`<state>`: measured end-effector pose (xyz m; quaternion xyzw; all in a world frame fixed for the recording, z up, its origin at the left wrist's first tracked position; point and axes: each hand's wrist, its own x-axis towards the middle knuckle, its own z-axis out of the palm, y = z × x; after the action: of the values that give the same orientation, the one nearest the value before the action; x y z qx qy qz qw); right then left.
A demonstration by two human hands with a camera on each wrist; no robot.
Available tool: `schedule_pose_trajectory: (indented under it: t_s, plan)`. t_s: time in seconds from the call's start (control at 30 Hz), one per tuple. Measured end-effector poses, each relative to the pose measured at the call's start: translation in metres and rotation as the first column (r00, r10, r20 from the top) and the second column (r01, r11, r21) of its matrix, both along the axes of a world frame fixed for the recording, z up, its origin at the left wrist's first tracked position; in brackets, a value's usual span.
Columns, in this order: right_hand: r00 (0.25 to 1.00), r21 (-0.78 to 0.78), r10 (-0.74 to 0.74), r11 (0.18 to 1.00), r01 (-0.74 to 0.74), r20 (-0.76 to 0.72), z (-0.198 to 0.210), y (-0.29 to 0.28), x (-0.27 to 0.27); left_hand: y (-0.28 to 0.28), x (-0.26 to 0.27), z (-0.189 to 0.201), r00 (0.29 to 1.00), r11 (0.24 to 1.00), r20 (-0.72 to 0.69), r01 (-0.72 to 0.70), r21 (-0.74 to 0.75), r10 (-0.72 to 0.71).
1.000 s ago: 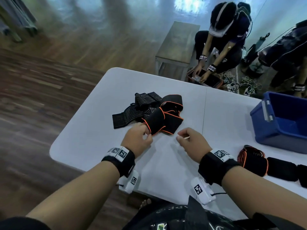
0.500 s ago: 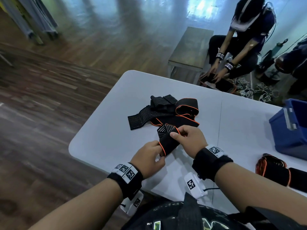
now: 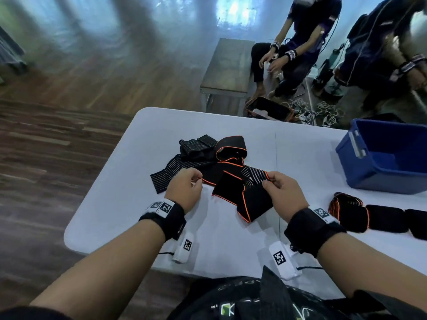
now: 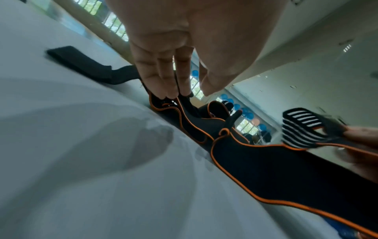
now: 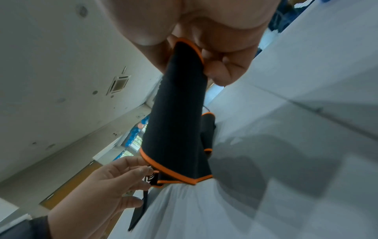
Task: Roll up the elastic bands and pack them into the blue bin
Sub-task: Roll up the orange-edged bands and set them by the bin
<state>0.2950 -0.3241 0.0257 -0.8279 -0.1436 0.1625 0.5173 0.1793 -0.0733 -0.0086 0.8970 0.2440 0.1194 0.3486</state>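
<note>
Head view shows both hands over a white table (image 3: 120,204), stretching one black elastic band with orange edging (image 3: 233,188) between them. The left hand (image 3: 184,192) sits at about 9 o'clock of the band, its fingertips pinching an orange-trimmed edge; in the left wrist view its fingers (image 4: 161,80) reach down close together onto the band's folds (image 4: 266,169). The right hand (image 3: 284,195) sits at about 3 o'clock of the band, thumb and curled fingers pinching the end with the white-striped patch (image 3: 254,175). From the right wrist camera that hand (image 5: 214,53) grips the top of the band (image 5: 175,121), which hangs down toward the left hand (image 5: 106,186) at 7 o'clock. The band's lower fold lies on the table between the two wrists.

At 12 o'clock from the hands lies a heap of unrolled black bands (image 3: 198,153), touching the held one. At 3 o'clock, beyond the right wrist, rolled bands (image 3: 381,218) lie in a row on the table. The blue bin (image 3: 383,179) stands at 2 o'clock, near the table's right side, apart from both hands.
</note>
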Motion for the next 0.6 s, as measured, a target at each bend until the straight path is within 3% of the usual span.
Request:
schedule_pose_trajectory:
  t_s: [0.2,0.4,0.6]
  plan:
    - [0.991,-0.002,-0.134,0.991,0.134,0.01,0.005,-0.039,-0.001,-0.016,0.046,-0.006,0.979,0.977,-0.092,0.192,0.096,-0.184]
    - [0.978,-0.039,-0.207,0.977,0.208,0.025,0.006,-0.063,-0.007,-0.04,0.077,-0.007,0.973,0.971,-0.127,0.208,0.118,-0.193]
    - [0.965,-0.084,-0.245,0.964,0.253,0.094,-0.002,-0.078,-0.012,-0.066,0.09,0.003,0.874,0.95,-0.475,0.23,0.211,-0.106]
